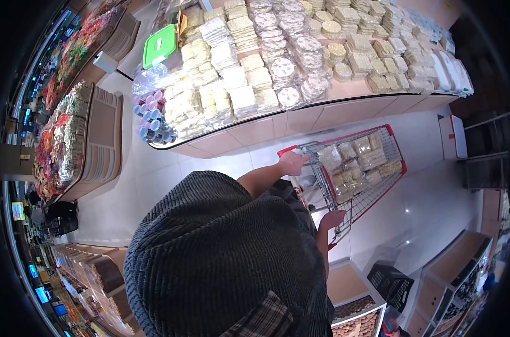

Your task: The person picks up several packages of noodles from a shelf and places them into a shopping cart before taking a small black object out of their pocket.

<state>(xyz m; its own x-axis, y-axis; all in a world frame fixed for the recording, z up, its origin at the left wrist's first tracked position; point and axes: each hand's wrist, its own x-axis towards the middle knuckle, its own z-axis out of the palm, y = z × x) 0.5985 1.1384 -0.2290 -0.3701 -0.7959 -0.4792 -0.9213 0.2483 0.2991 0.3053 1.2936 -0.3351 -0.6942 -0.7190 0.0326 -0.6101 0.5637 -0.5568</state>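
Since the bagged packs [369, 160] lie inside the cart [397, 147] beside the tabletop [345, 90], the left hand [292, 163] and right hand [332, 219] rest at its near end, presumably for steadiness; grip closure cannot be determined.

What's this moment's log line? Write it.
left hand on cart | right hand on cart | cart holds wrapped packs | loaded counter alongside

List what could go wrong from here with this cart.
The cart is close to the display counter, so a careless turn might bump it. Stacked packs reach nearly to the counter's edge, and a knock could topple some. The loose heap of bags inside the cart may shift on a sudden stop.
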